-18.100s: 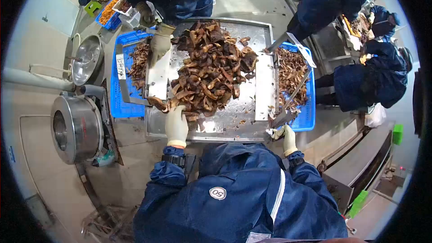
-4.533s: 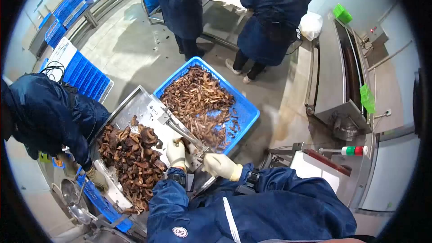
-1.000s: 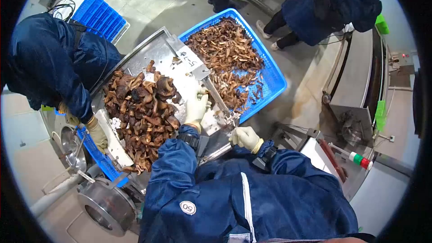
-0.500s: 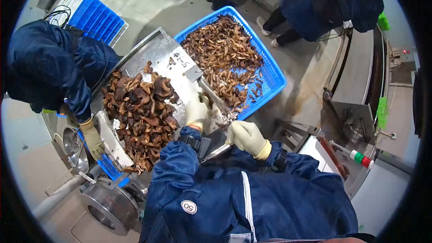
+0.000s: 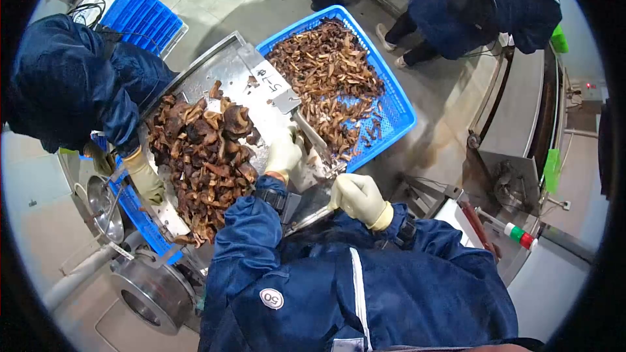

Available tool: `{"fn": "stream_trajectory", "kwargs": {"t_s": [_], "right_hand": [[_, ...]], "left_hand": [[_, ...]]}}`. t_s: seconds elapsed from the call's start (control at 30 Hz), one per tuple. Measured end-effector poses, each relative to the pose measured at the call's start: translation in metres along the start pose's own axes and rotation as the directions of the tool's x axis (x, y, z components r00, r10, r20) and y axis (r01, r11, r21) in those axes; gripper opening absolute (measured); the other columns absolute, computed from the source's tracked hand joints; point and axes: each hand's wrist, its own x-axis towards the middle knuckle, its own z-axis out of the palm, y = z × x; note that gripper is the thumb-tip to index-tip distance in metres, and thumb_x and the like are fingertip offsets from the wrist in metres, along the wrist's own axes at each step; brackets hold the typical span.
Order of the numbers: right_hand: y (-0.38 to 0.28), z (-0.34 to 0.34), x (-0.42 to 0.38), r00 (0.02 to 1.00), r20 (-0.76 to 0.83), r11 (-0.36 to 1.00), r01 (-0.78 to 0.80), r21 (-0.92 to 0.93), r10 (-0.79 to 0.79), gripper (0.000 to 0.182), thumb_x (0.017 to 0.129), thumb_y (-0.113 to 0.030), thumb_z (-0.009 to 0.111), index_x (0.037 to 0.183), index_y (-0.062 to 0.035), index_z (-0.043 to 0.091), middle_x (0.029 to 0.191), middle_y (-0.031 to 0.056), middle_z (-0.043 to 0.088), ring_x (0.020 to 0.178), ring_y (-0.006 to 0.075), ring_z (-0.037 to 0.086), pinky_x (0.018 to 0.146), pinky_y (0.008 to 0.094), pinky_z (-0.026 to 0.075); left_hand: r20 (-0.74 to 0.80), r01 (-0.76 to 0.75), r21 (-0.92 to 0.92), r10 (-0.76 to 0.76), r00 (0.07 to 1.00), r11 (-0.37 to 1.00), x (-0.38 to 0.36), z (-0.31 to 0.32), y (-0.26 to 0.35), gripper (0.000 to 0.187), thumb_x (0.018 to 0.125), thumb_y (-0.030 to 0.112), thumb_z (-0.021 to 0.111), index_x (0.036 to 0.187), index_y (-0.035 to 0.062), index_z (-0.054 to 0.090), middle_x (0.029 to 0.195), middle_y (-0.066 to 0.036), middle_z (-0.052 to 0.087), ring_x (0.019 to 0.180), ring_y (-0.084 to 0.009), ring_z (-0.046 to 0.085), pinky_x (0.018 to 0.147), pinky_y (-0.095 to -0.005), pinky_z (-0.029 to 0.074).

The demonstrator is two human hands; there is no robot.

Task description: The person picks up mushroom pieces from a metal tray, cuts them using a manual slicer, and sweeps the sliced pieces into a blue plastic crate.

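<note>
Nearest, the right hand [image 5: 362, 201] is by the counter's [image 5: 195, 83] near corner, its grip closed with fingers curled; any object inside is hidden. Slightly farther, the left hand [image 5: 285, 156] is bent over the white board [image 5: 264, 107], beside the metal bar [image 5: 312, 132]; its opening and contents cannot be determined. Left of this hand, the heap of brown pieces [image 5: 202, 163] lies on the counter. Beyond the bar, the blue basket [image 5: 398, 101] contains sliced pieces [image 5: 329, 68]. Across the heap, a co-worker's gloved hand [image 5: 145, 179] is at the counter's side; farther off stands another person [image 5: 482, 6].
</note>
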Motion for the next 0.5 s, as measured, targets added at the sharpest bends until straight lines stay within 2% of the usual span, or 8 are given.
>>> {"fn": "stream_trajectory", "kwargs": {"t_s": [0.07,0.1,0.2,0.33,0.37,0.4,0.47,0.5], "right_hand": [[0.062,-0.017,0.003,0.987,0.034,0.987,0.157,-0.023,-0.157,0.040,0.102,-0.022,0.047,0.072,-0.0011,0.062,0.068,0.0042,0.062,0.061,0.0107,0.052,0.059,0.0270,0.043],[0.062,-0.024,0.001,0.997,0.037,0.991,-0.056,-0.122,0.061,0.041,0.102,-0.023,0.045,0.072,-0.0013,0.062,0.069,0.0047,0.062,0.062,0.0114,0.054,0.060,0.0274,0.044],[0.086,-0.032,0.007,0.973,-0.017,0.956,-0.228,-0.183,0.229,0.042,0.102,-0.024,0.045,0.071,-0.0013,0.062,0.069,0.0065,0.062,0.065,0.0137,0.056,0.063,0.0280,0.045],[0.017,-0.013,-0.002,0.996,0.046,0.997,-0.074,-0.025,0.075,0.042,0.103,-0.024,0.046,0.071,-0.0007,0.060,0.070,0.0075,0.063,0.066,0.0141,0.057,0.062,0.0277,0.044],[0.001,-0.006,-0.001,0.996,0.035,0.997,-0.077,0.005,0.077,0.042,0.103,-0.024,0.046,0.071,-0.0005,0.060,0.070,0.0078,0.063,0.066,0.0143,0.058,0.062,0.0277,0.044],[-0.007,-0.002,0.001,0.997,0.026,0.997,-0.074,0.035,0.073,0.043,0.103,-0.024,0.046,0.070,-0.0003,0.060,0.070,0.0082,0.063,0.067,0.0145,0.058,0.062,0.0277,0.044],[0.039,-0.014,0.002,0.991,0.080,0.994,0.101,0.047,-0.104,0.041,0.103,-0.025,0.046,0.073,-0.0011,0.060,0.068,0.0074,0.062,0.065,0.0149,0.057,0.062,0.0279,0.044],[0.061,-0.026,0.003,0.995,0.091,0.998,0.043,-0.036,-0.039,0.042,0.103,-0.025,0.046,0.072,-0.0014,0.060,0.068,0.0064,0.062,0.062,0.0137,0.056,0.060,0.0278,0.044]], "left_hand": [[-0.108,-0.179,0.052,0.183,0.977,0.983,0.022,0.029,-0.050,0.030,0.086,0.016,0.065,0.112,0.0009,0.064,0.116,-0.026,0.062,0.110,-0.0438,0.057,0.097,-0.0487,0.045],[-0.081,-0.167,-0.027,0.164,0.983,0.986,0.027,0.037,-0.059,0.032,0.085,0.015,0.065,0.114,0.0011,0.064,0.117,-0.025,0.061,0.111,-0.0439,0.056,0.097,-0.0486,0.044],[-0.114,-0.165,-0.001,0.164,0.980,0.986,0.019,0.033,-0.047,0.034,0.084,0.015,0.065,0.115,0.0013,0.063,0.117,-0.025,0.061,0.112,-0.0442,0.055,0.097,-0.0484,0.044],[-0.116,-0.102,-0.072,0.093,0.989,0.992,0.010,0.026,-0.033,0.032,0.086,0.017,0.064,0.115,0.0017,0.063,0.117,-0.025,0.061,0.111,-0.0438,0.056,0.098,-0.0468,0.044],[-0.055,-0.031,0.079,0.035,0.998,0.996,0.009,0.021,-0.026,0.031,0.088,0.019,0.062,0.115,0.0018,0.063,0.116,-0.024,0.063,0.109,-0.0421,0.059,0.097,-0.0456,0.046],[-0.044,-0.031,0.068,0.034,0.998,0.997,0.007,0.022,-0.030,0.033,0.089,0.018,0.062,0.118,0.0023,0.062,0.115,-0.024,0.064,0.108,-0.0413,0.060,0.095,-0.0452,0.047],[-0.040,-0.040,0.044,0.042,0.998,0.998,0.013,0.024,-0.035,0.038,0.089,0.016,0.062,0.124,0.0032,0.060,0.113,-0.024,0.065,0.105,-0.0396,0.063,0.092,-0.0445,0.050],[-0.037,-0.045,0.032,0.046,0.998,0.998,0.016,0.024,-0.035,0.040,0.089,0.015,0.061,0.128,0.0037,0.059,0.111,-0.024,0.066,0.104,-0.0388,0.064,0.091,-0.0442,0.051]]}}
